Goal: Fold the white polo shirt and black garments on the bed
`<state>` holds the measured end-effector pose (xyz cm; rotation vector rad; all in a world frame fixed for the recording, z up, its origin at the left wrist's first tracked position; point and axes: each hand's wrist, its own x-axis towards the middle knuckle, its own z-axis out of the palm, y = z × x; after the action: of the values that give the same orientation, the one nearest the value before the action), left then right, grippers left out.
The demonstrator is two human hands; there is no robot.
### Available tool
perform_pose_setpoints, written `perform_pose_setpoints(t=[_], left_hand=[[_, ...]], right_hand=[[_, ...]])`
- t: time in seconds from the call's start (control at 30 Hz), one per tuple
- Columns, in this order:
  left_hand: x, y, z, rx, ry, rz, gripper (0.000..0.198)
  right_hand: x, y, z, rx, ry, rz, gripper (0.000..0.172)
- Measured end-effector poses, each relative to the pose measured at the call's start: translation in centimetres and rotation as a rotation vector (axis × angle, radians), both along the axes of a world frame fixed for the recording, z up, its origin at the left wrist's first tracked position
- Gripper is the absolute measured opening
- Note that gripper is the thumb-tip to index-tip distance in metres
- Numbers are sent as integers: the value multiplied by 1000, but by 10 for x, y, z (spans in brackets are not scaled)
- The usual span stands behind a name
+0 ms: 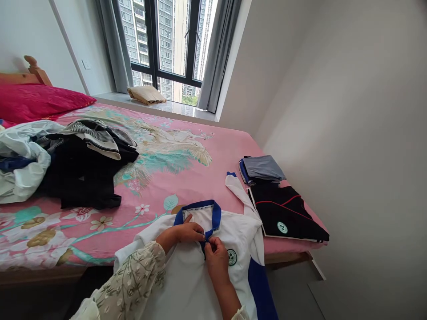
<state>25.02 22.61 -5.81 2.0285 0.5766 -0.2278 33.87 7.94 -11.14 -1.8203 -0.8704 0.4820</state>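
Observation:
A white polo shirt [187,275] with a blue collar and a round green badge lies face up over the near edge of the bed. Its long sleeve stretches away to the right, ending in a blue cuff. My left hand [190,232] pinches the blue placket just below the collar. Right beside it, my right hand [216,255] grips the other side of the same placket between thumb and fingers. The fingertips of both hands almost meet there. Whatever small part sits between them, perhaps a button, is hidden.
The bed [230,146] has a pink floral sheet. At right lie a folded black garment [283,209] with red piping and a folded grey-blue stack [263,168]. Loose clothes [83,169] heap at left near a red pillow [40,101]. A beige folded cloth [146,94] rests on the windowsill.

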Motion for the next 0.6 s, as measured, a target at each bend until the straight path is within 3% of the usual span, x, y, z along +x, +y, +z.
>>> perform_pose_setpoints(t=[0.2,0.37,0.6], left_hand=[[-6,4,5,-55,21,-62,4],[-6,1,9,-44,8,-43,5],[-3,1,9,-20,53,-28,7]], right_hand=[[3,4,-3,4,139,-11,18],[7,4,-3,57,237,24,29],[7,1,-7,48,305,75,29]])
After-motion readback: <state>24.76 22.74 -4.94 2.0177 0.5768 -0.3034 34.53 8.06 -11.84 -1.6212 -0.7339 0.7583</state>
